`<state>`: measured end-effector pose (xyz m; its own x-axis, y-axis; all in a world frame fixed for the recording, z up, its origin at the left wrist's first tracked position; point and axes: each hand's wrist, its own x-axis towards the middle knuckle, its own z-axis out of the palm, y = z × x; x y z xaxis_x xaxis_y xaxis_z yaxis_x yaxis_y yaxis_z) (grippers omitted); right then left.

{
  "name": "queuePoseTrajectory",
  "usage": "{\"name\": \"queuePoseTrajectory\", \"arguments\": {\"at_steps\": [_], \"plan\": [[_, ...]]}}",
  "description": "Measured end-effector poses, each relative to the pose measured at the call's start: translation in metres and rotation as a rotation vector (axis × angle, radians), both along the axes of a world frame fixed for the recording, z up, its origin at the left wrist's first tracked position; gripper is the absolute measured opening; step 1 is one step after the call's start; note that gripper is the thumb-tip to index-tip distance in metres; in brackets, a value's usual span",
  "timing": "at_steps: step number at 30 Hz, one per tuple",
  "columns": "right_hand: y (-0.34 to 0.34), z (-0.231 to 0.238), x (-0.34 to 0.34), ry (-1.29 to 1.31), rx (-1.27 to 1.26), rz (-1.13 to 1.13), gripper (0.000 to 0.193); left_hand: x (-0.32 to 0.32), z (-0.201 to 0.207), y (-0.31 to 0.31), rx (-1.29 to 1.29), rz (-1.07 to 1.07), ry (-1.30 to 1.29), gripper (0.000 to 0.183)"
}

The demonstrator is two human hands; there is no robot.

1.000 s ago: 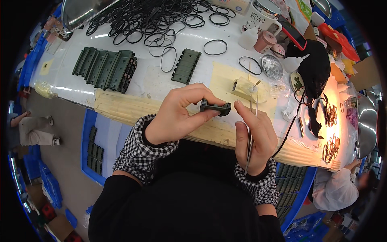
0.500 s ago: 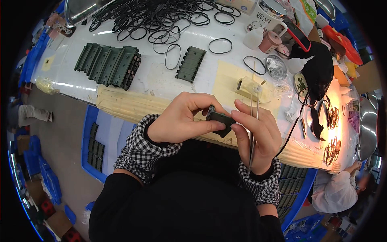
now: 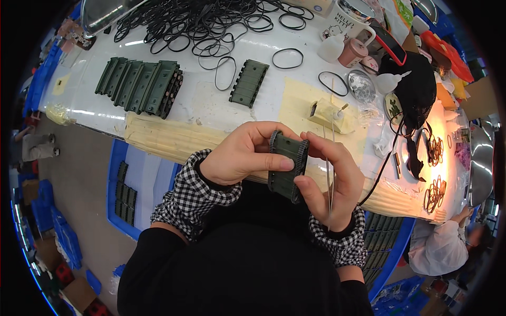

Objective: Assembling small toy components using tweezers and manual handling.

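Clutter was everywhere on the white worktable [image 3: 211,113]: a big tangle of black rubber rings [image 3: 200,21] up top, a row of dark green ribbed parts [image 3: 139,87] stacked side by side on the left, and one more single green part [image 3: 249,82] lying flat near the middle. Just past the hands sat a small cream block [image 3: 328,111] on a yellowish sheet, with a white mug [image 3: 345,23] and a black mesh cap [image 3: 416,87] further right. Nothing blocked the view of the green ribbed piece [image 3: 287,166], which was held up in front of the chest, between the table edge and the person's black top. Left hand [image 3: 240,155] gripped it from the left with the thumb pressed across its face, right hand [image 3: 329,179] pinched the right edge and also had thin metal tweezers [image 3: 330,174] tucked along the fingers. Compared with a second ago, the piece had been turned from edge-on to showing its broad face, and the right hand had come up to grab it.
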<state>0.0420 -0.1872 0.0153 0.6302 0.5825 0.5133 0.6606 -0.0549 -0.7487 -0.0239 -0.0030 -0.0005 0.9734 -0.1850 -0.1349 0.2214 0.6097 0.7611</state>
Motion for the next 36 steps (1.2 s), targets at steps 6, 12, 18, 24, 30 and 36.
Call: {"name": "queuePoseTrajectory", "arguments": {"at_steps": [6,12,18,24,30,36], "plan": [[0.0,0.007,-0.006,-0.097,-0.054,-0.02,0.051,-0.002,-0.008,0.003,-0.059,-0.049,-0.098,0.034],[0.006,0.003,-0.013,0.072,-0.001,-0.113,0.035,-0.003,-0.01,-0.007,0.337,0.195,-0.35,0.048],[0.004,-0.005,-0.003,0.04,0.011,-0.172,0.021,0.001,-0.018,-0.024,0.578,0.53,-0.497,0.043],[0.008,-0.005,0.002,-0.135,0.048,-0.167,0.025,-0.008,-0.016,-0.036,0.524,0.712,-0.389,0.028],[0.006,-0.001,0.004,-0.194,0.037,-0.099,0.028,-0.01,-0.017,-0.037,0.672,0.789,-0.447,0.025],[0.001,0.004,0.011,-0.137,0.006,-0.018,0.026,-0.009,-0.019,-0.038,0.817,0.857,-0.578,0.025]]}}
